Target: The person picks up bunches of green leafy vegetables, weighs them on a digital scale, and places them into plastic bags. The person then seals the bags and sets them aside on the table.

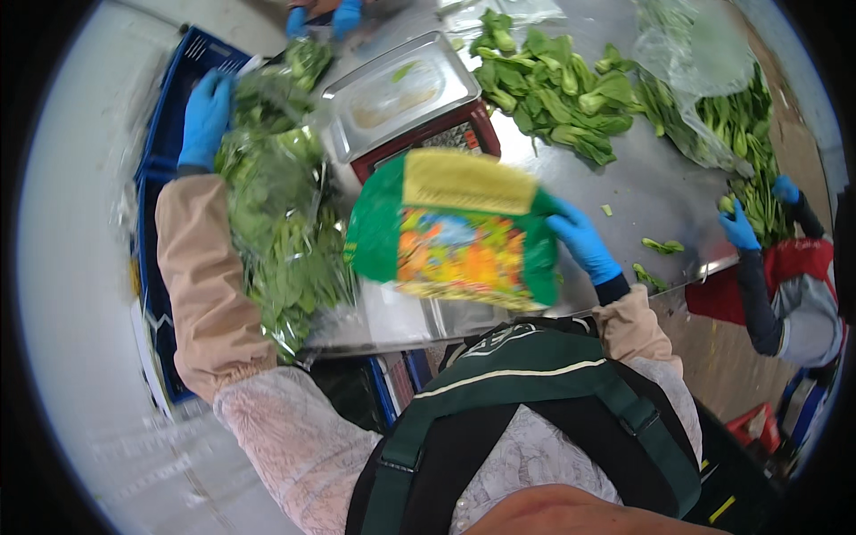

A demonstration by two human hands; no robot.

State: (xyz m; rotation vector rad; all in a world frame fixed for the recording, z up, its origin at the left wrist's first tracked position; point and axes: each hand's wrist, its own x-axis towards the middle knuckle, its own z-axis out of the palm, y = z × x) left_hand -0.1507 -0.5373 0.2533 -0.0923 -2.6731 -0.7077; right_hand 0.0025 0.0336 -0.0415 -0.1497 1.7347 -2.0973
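Observation:
My right hand, in a blue glove, grips the right edge of a green and yellow printed plastic bag, which is slightly blurred. The bag hangs over the near side of the steel table, in front of a red scale with a steel tray. At the left, my left hand, also blue-gloved, reaches over the rim of a blue crate, beside clear bags of leafy greens. Its fingertips are partly hidden, and whether it holds anything is unclear.
Loose bok choy lies right of the scale. Farther right, more greens sit under clear plastic film. A co-worker's gloved hands are at the table's right end; another person's gloved hands are at the far side.

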